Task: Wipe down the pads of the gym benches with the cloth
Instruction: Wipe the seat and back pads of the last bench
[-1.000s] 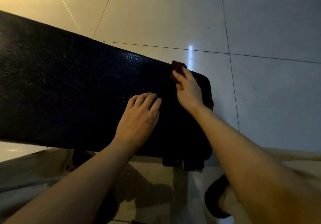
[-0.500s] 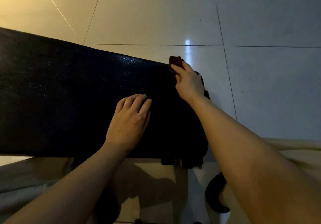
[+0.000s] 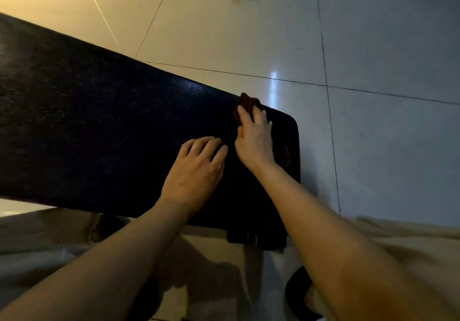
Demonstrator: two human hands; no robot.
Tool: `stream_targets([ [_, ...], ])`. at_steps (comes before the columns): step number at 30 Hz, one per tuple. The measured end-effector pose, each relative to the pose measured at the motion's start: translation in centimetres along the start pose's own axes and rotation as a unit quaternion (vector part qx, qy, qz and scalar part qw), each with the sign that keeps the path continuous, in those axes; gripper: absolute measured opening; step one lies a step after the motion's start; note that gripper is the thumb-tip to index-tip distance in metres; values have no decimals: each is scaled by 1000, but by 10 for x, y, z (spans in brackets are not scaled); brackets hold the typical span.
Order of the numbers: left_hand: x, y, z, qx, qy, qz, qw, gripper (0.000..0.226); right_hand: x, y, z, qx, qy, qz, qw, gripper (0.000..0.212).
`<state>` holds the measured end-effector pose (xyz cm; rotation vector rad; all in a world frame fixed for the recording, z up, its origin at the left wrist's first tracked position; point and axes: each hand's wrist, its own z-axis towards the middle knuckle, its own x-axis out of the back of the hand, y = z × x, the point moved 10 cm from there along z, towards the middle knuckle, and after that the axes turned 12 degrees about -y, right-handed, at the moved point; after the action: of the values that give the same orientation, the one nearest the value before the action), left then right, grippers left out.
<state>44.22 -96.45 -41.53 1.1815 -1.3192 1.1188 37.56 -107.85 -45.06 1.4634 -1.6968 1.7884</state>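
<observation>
No legible text, labels, brands, numbers or signs anywhere in view. Bench pad (image 3: 99, 131): plain black textured surface, no logo or lettering that can be made out. A faint reddish oval mark near the pad's right end, just right of the right hand (image 3: 254, 141), is too dim to read as a sign or a brand. Floor tiles beyond the pad's far edge: unmarked.
</observation>
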Motion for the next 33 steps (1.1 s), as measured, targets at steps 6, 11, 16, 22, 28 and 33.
stream_targets([
  [6,10,-6,-2,-3,42,-67,997,34,18,45,-17,-51,32,2,998,51],
  [11,21,-37,-34,114,89,-115,983,28,3,30,-33,-118,37,65,990,48],
  [16,33,-72,-83,234,117,-105,959,33,-43,-109,-29,130,-100,68,984,47],
  [22,29,-74,-104,257,113,-111,953,36,-34,-87,-45,183,-88,-67,977,50],
  [28,25,-74,-107,246,124,-128,953,39,-9,-3,-53,-37,-43,10,998,46],
  [33,27,-74,-121,230,127,-110,959,45,-60,-127,-67,178,-110,-59,976,48],
])
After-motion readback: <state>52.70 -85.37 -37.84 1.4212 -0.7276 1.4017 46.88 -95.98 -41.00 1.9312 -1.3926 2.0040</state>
